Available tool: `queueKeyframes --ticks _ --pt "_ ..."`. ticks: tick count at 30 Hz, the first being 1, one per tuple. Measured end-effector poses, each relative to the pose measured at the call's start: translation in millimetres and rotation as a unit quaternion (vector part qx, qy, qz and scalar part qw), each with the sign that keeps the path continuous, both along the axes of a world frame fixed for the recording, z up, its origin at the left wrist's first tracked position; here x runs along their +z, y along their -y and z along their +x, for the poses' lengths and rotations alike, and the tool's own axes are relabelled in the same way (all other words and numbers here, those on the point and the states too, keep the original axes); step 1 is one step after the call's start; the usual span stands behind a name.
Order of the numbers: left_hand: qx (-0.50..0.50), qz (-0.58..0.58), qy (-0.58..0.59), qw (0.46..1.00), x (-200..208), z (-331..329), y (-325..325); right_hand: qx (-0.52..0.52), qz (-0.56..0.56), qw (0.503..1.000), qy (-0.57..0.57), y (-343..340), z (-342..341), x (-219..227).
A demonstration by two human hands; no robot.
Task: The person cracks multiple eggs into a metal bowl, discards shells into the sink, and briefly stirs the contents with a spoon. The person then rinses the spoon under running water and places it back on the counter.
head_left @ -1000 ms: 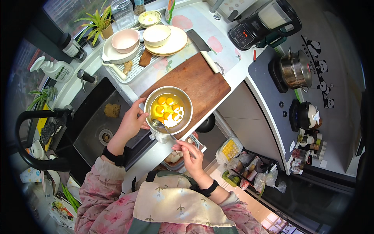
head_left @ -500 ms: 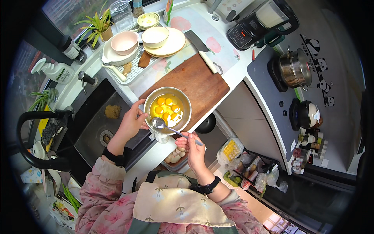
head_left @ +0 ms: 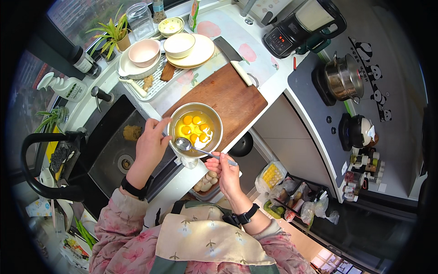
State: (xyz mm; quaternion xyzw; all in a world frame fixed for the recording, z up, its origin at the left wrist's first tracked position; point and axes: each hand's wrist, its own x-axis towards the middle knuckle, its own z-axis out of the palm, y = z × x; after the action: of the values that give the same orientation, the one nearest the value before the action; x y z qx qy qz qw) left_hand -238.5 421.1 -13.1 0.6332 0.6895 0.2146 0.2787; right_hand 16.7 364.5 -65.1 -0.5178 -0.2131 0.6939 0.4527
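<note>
A steel mixing bowl [head_left: 218, 133] stands at the near left end of the wooden cutting board [head_left: 235, 102]. Several raw egg yolks [head_left: 195, 128] float in clear egg white inside it. My right hand [head_left: 225, 171] pinches the grey handle of a metal spoon [head_left: 200, 150], whose head rests inside the bowl near its left wall. Beside the bowl's left rim is my left hand [head_left: 152, 142], slightly blurred. Its fingers and thumb are apart, with nothing visible between them; whether a fingertip touches the rim is hard to tell.
A dark sink [head_left: 107, 155] lies left. Behind the board are a cleaver [head_left: 230, 52], plates [head_left: 203, 50] and a pink bowl [head_left: 144, 53]. A blender [head_left: 296, 32] and a steel pot [head_left: 343, 77] stand right. A container of mushrooms [head_left: 206, 182] is below the counter edge.
My left hand has come off its hold on the bowl's rim, lifting and turning with its fingers loosened. My right hand keeps the spoon in nearly the same place.
</note>
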Motion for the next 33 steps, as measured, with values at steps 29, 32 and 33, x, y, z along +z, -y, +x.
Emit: queueKeyframes --ticks 29,32,33 --pt "-0.191 0.029 -0.228 0.954 -23 22 -27 -0.001 0.014 1.0 -0.027 2 1 -4" --pt "-0.185 0.033 -0.184 0.965 -18 18 -27 -0.003 0.012 0.999 -0.051 2 2 -5" --pt "-0.183 0.028 -0.171 0.968 -16 17 -28 -0.006 0.009 0.998 -0.057 2 2 -5"
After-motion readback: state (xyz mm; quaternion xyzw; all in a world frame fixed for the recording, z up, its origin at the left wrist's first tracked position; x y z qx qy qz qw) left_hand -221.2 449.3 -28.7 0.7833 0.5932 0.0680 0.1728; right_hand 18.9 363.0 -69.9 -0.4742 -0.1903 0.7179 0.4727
